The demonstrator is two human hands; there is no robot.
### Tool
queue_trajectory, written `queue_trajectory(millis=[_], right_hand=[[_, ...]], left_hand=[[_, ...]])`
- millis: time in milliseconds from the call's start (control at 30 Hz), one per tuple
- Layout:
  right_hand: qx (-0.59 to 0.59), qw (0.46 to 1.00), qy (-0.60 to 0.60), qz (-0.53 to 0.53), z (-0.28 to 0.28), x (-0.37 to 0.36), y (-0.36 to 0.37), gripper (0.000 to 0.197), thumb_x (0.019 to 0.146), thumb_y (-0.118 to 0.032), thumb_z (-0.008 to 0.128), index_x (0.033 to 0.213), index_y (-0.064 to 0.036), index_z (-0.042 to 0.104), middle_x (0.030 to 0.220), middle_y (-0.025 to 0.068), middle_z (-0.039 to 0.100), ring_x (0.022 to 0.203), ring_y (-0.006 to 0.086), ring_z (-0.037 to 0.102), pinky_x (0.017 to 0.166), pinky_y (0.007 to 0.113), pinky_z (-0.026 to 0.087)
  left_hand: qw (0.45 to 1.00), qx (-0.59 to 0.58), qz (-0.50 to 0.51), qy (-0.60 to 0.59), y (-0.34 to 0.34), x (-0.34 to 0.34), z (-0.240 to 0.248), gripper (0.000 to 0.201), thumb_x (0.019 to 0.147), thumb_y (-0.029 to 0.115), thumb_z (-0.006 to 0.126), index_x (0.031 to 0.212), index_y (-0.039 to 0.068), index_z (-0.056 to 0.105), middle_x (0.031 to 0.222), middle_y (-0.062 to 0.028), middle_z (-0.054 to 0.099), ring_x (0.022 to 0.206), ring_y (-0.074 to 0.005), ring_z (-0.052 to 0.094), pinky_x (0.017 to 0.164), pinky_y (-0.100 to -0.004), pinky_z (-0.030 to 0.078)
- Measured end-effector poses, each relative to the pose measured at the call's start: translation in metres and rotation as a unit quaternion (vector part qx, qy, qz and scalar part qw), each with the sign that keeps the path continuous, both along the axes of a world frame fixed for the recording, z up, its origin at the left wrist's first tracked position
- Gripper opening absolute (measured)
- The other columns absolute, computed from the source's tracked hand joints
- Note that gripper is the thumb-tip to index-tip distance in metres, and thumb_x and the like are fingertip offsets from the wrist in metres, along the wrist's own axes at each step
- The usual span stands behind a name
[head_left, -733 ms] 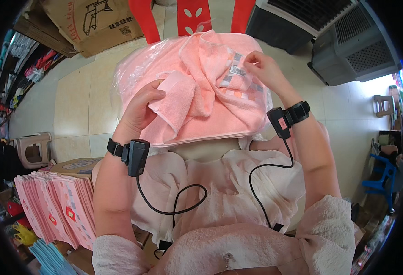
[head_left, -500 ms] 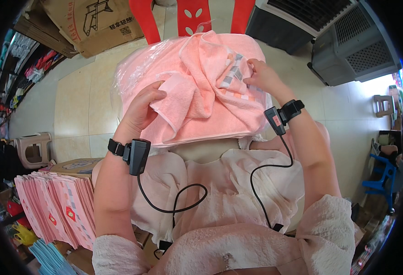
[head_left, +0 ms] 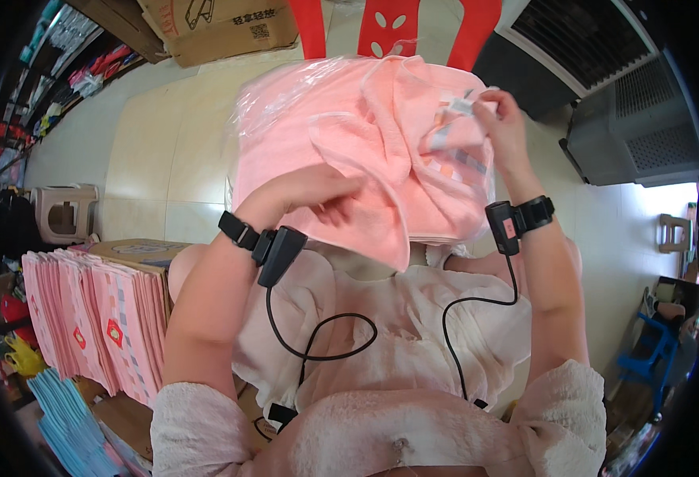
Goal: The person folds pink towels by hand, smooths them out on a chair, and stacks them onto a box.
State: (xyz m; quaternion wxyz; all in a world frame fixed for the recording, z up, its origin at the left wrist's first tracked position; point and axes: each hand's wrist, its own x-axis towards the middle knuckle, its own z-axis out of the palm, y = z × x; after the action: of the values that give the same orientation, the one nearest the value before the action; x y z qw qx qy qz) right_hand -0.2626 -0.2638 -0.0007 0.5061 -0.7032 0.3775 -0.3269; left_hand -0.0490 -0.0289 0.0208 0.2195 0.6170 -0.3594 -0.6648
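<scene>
A loose pink towel [head_left: 377, 131] with a grey-and-white checked band lies rumpled on a stack of pink towels [head_left: 278, 103] in front of me. My right hand [head_left: 505, 127] pinches the towel's far right edge, beside a small white tag [head_left: 461, 106]. Over the towel's near left part, my left hand [head_left: 314, 189] reaches rightward, palm down. Its fingers look loosely bent and apart, touching the cloth, without a visible grip. One towel corner hangs past the stack's near edge toward my lap. Clear plastic wrap [head_left: 274, 94] covers the stack's far left side.
A red plastic chair [head_left: 380, 32] stands behind the stack, with a grey air cooler [head_left: 644, 119] at far right. Folded pink towels [head_left: 95, 318] and blue ones [head_left: 75, 421] stand at my left. Cardboard boxes [head_left: 222, 36] lie far left; cables run from both wrist devices.
My left hand has left the towel's left corner and moved right across the cloth. That corner has swung toward my lap. The right hand has lifted the far edge slightly outward.
</scene>
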Motion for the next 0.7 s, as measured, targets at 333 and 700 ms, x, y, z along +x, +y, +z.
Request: queue_trajectory(millis=[333,700], right_hand=[[-0.02,0.98,-0.127,0.149,0.038,0.026,0.056,0.047,0.075,-0.001,0.056,0.119,-0.0037,0.04,0.103,0.0087,0.051,0.09,0.0133,0.054,0.077,0.026,0.046],[0.125,0.94,-0.05,0.314,0.039,0.037,0.107,0.067,0.072,-0.003,0.055,0.133,-0.0096,0.029,0.084,0.0015,0.046,0.066,0.0073,0.044,0.059,0.02,0.039]], left_hand=[[0.915,-0.045,0.382,-0.121,-0.015,0.016,-0.049,0.029,0.082,0.033,0.057,0.08,0.005,0.051,0.065,-0.0031,0.054,0.049,-0.0098,0.052,0.045,-0.0228,0.042],[0.888,-0.346,0.295,0.068,-0.014,-0.044,0.008,0.014,0.083,0.012,0.054,0.094,0.004,0.051,0.084,0.0033,0.052,0.073,-0.004,0.046,0.067,-0.0183,0.038]])
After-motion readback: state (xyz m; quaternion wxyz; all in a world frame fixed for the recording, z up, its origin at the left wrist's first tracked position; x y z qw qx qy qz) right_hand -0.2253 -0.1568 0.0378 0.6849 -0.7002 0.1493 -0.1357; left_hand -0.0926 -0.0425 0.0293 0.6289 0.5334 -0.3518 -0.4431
